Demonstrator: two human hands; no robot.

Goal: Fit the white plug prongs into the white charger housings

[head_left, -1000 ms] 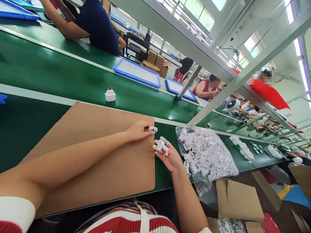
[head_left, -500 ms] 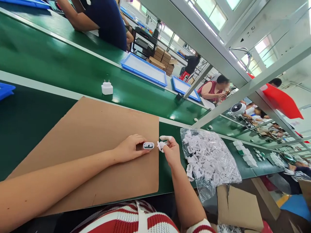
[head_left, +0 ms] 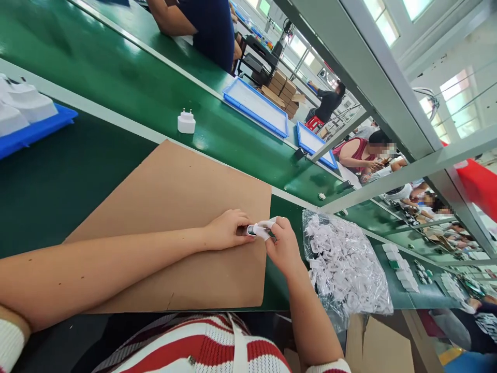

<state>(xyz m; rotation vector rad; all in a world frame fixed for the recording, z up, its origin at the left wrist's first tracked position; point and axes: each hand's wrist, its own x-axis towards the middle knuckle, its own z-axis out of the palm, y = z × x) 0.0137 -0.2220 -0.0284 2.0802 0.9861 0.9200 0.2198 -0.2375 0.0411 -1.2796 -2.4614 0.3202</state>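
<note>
My left hand [head_left: 229,229] is closed round a white charger housing [head_left: 250,229], its open end turned to the right and dark parts showing inside. My right hand [head_left: 282,241], with white covers on its thumb and finger, is pinched at that open end. The small white plug cover it held a moment ago is mostly hidden between these fingertips. Both hands meet over the right part of a brown cardboard sheet [head_left: 186,191]. Just right of my right hand lies a clear plastic bag [head_left: 349,259] heaped with white plastic parts.
A white two-pin charger [head_left: 186,122] stands on the green belt [head_left: 128,93] beyond the cardboard. At left, a blue tray [head_left: 39,132] holds white chargers. Blue-rimmed trays [head_left: 256,106] line the far side. A metal frame post [head_left: 388,181] slants across the right. Several co-workers sit further off.
My right hand has moved left, bringing the white plug cover against the open end of the charger housing. The view has shifted, and more of the left tray shows.
</note>
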